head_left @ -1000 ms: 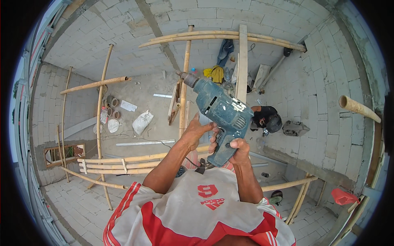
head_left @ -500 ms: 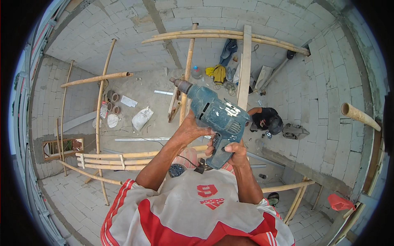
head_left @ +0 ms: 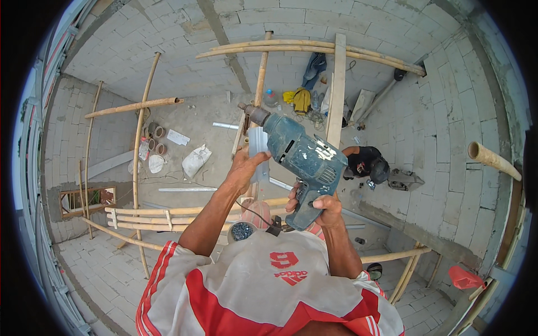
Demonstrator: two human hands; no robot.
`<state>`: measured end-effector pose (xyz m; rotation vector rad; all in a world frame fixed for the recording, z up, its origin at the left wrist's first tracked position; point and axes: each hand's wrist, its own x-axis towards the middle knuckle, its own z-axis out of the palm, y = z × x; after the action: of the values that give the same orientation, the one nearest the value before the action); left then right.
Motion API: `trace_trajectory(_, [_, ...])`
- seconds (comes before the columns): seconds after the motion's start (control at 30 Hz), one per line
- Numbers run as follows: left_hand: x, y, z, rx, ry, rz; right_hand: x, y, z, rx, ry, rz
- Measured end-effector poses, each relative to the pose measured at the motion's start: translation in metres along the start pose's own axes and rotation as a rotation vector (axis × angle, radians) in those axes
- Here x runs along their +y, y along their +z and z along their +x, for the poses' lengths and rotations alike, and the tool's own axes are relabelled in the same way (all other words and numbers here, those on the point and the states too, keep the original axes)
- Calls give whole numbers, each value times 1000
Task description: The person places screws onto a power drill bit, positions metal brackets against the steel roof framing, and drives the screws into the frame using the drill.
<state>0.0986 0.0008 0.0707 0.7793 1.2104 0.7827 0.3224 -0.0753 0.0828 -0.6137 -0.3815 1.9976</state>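
My right hand point(head_left: 322, 208) grips the handle of a worn teal power drill point(head_left: 305, 151), its chuck pointing up and to the left. Beside the drill's front, my left hand point(head_left: 245, 171) is closed around a pale grey metal channel point(head_left: 258, 140), with the thumb lying across it. Part of the channel is covered by that hand. Close to my body, below the left hand, is a small bucket point(head_left: 242, 231) of dark little pieces, too small to name. A black cord point(head_left: 252, 211) runs near it.
Bamboo poles point(head_left: 168, 211) cross below and around me, and a long plank point(head_left: 336, 89) extends at the far side. Lower down, a person in dark clothes point(head_left: 367, 162) crouches at the right. A white sack point(head_left: 196, 161) and several pots point(head_left: 159, 140) lie on the floor.
My left hand has come away from beside the drill, down and to the left, and now holds the metal channel, which has come into view. The drill has shifted slightly right.
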Motion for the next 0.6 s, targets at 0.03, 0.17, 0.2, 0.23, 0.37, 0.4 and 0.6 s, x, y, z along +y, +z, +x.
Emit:
trace_trajectory(0.03, [1,-3,2,88,-88,-97,0,0,-2,4,24,40])
trace_trajectory(0.17, [9,5,2,192,-26,-255,3,-9,-2,7,21,47])
trace_trajectory(0.2, [11,7,1,210,-6,-294,5,-14,-1,-22,15,84])
trace_trajectory(0.23, [13,8,1,228,14,-332,7,-17,-1,-51,10,122])
trace_trajectory(0.37, [19,13,-14,217,74,-264,10,-18,0,-62,13,238])
trace_trajectory(0.4, [19,17,-18,202,167,-171,11,-19,0,-56,6,238])
trace_trajectory(0.6, [17,42,-28,162,331,22,9,-16,5,-55,-9,225])
